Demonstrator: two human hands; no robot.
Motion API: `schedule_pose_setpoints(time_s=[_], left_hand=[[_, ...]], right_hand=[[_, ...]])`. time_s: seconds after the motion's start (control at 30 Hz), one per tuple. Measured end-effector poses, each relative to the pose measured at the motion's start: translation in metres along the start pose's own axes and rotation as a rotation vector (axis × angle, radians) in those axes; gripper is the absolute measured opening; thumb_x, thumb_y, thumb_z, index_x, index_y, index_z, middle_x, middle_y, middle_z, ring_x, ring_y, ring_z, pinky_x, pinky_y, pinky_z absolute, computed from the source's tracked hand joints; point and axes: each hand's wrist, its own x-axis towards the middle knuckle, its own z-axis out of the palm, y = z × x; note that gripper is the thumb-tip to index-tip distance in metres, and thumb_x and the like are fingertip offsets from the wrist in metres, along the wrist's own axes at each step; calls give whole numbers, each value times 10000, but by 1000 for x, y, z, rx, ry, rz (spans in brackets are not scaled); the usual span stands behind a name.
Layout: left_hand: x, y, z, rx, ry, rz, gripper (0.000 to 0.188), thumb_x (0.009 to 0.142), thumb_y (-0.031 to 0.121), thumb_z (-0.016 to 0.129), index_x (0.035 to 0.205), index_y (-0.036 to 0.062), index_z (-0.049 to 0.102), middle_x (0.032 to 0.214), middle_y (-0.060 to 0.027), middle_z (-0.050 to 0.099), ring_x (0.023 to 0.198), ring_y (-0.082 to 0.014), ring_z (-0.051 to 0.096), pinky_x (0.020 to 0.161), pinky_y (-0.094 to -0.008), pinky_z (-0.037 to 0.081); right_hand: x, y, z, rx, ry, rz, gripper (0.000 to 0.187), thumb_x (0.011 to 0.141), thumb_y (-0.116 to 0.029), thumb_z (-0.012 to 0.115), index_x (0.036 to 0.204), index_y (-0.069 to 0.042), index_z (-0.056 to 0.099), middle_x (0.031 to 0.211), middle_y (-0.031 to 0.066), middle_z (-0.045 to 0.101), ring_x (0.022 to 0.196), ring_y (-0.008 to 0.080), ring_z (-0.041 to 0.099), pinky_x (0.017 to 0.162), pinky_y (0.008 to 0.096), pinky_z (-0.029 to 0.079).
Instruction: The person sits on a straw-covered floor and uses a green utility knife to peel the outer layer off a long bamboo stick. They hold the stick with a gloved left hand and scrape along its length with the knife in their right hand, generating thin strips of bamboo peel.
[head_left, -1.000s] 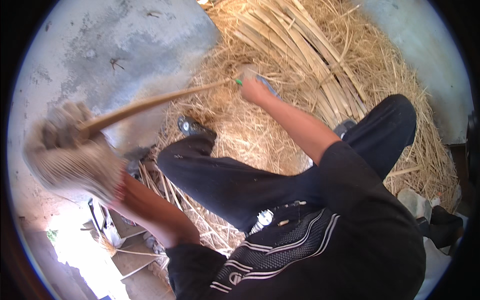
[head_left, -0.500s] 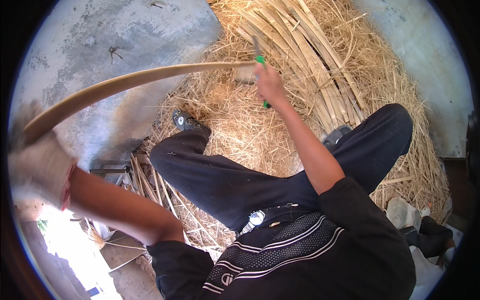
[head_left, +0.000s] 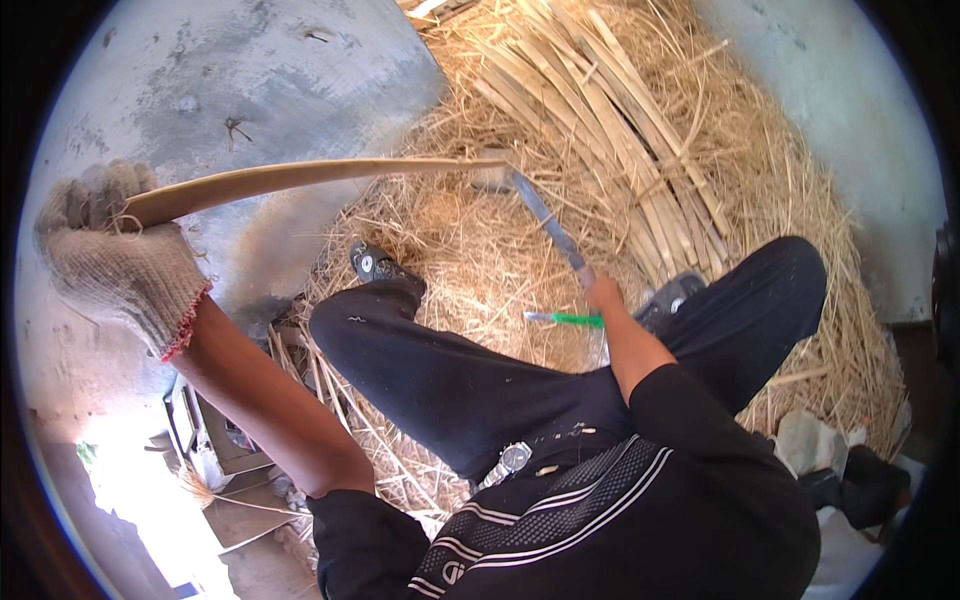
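At far left, one end of a long wooden strip [head_left: 300,179] is clasped in the closed grip of the gloved left hand [head_left: 122,245]; its other end is seen by a small block [head_left: 490,181] on shavings [head_left: 450,298]. A green-handled tool [head_left: 575,320] is partly hidden by the right hand [head_left: 604,297], whose closed grip is wrapped around a knife [head_left: 546,219]. Farther right, slats [head_left: 640,140] are piled

No word or number can be read here.
The black shirt [head_left: 690,510] carries a small white emblem [head_left: 453,572], and the left shoe [head_left: 388,271] has a round white mark [head_left: 367,264]; on the silver wristwatch [head_left: 514,457], the dial is too small for reading.
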Motion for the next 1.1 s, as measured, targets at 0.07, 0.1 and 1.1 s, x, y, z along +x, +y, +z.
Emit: schedule_pose_setpoints(time_s=[0.07,0.1,1.1], left_hand=[[2,9,1,-44,-49,-93,240,857,115,506,655,106,377,625,0,377,540,-132,401,594,-300,415],[12,-1,-8,-98,-164,-123,277,840,101,506,621,129,339,587,16,332,519,-120,338,573,-287,363],[62,-38,12,143,-322,114,169,827,45,513,663,79,492,589,-27,419,476,-142,385,484,-283,347]], right_hand=[[0,-13,-4,-7,-144,-21,570,771,-198,693,1284,-50,492,1178,213,606,1119,364,584,934,463,473],[-3,-15,-9,-45,-189,-24,576,766,-205,697,1281,-45,496,1192,215,601,1119,369,585,925,467,479],[-241,-118,-264,453,78,-526,388,872,-346,614,977,27,597,864,273,638,795,424,637,745,480,490]])
